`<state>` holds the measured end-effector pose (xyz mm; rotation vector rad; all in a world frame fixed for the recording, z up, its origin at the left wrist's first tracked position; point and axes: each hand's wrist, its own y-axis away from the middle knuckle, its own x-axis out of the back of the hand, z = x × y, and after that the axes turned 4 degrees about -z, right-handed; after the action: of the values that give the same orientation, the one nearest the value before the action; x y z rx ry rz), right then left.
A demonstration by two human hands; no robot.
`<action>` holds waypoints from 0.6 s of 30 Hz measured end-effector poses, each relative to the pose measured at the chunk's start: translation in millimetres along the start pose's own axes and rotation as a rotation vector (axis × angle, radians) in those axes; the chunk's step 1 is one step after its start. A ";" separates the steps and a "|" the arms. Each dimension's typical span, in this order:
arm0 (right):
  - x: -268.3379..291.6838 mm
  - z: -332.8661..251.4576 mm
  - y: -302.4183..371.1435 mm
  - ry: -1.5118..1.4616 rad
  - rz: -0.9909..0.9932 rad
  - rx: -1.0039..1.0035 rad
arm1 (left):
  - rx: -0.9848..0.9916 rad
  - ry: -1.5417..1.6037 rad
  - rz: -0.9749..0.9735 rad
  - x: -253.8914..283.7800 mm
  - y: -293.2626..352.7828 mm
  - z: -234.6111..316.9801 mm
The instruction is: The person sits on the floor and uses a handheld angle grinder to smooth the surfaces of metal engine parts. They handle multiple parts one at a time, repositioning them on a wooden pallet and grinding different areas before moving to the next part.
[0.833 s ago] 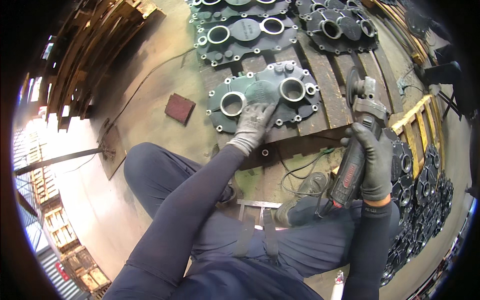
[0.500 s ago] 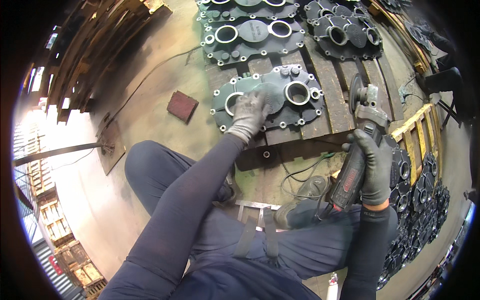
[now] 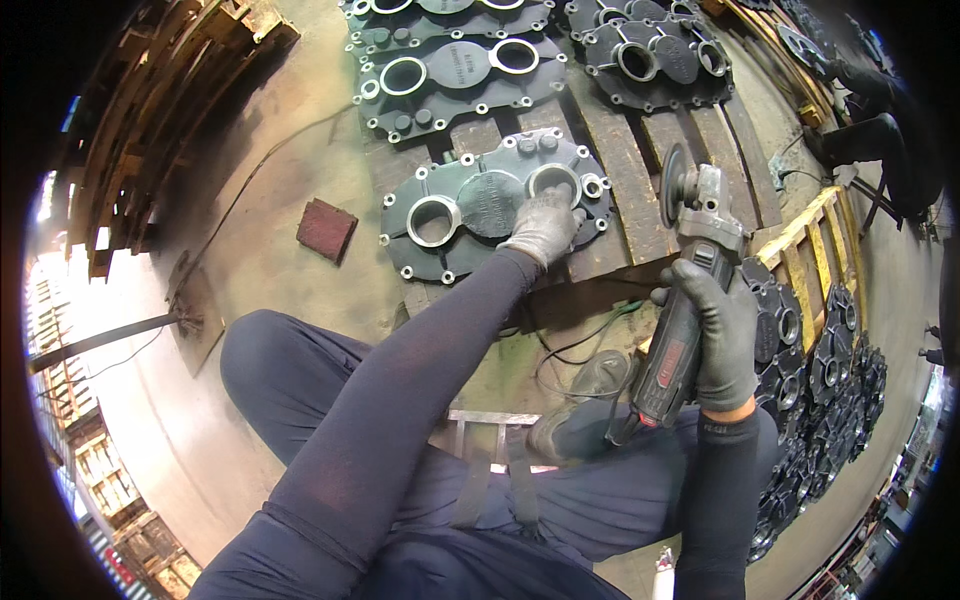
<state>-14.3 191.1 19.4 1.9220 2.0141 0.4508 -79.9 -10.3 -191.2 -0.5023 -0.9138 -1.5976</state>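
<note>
My right hand [image 3: 727, 345], in a grey work glove, is wrapped round the body of an angle grinder [image 3: 712, 225], held upright with its disc [image 3: 677, 188] at the top. The disc is off the metal and faces the nearest dark casting [image 3: 490, 203]. That casting is a flat cover with two large round bores and bolt holes round its edge, lying on a wooden pallet [image 3: 615, 185]. My gloved left hand [image 3: 545, 226] rests on it, fingers stretched onto the machined ring of the right bore, some fingertips at its opening. It grips nothing I can see.
More castings [image 3: 462, 80] lie further back on the pallet, and a stack [image 3: 815, 390] stands at right by a yellowish wooden pallet [image 3: 815, 240]. A reddish-brown pad [image 3: 326, 231] lies on the floor. A cable [image 3: 560, 355] runs near my shoe. Another person [image 3: 870, 145] is at far right.
My left hand has slid from beside the left bore across the casting to the right bore. The view has shifted a little; my right hand still holds the grinder upright.
</note>
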 end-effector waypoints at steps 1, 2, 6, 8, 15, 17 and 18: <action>1.3 -0.3 0.4 0.002 0.009 -0.001 | 0.023 -0.018 -0.018 -4.3 1.7 5.6; 2.3 -0.4 0.8 0.002 0.017 -0.003 | 0.035 -0.039 0.000 -9.6 -1.9 7.6; 6.8 1.7 -0.2 0.050 0.013 -0.012 | -0.095 -0.226 0.089 -28.2 -8.3 -7.6; 11.2 2.7 -1.4 0.041 0.025 -0.008 | -0.130 -0.200 0.054 -24.8 -10.0 -5.6; 6.7 -2.2 -0.6 0.046 -0.020 -0.005 | -0.217 -0.296 -0.095 -23.3 9.4 -15.5; 3.3 -1.2 0.4 0.030 -0.041 0.010 | -0.369 -0.304 -0.045 -23.7 27.2 -35.6; 4.3 -1.3 1.6 0.042 -0.035 0.007 | -0.398 -0.342 -0.102 -23.3 34.4 -40.5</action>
<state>-13.6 195.4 21.3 1.8927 2.0747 0.4793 -35.0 -28.4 -223.1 -1.0464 -0.8819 -1.8301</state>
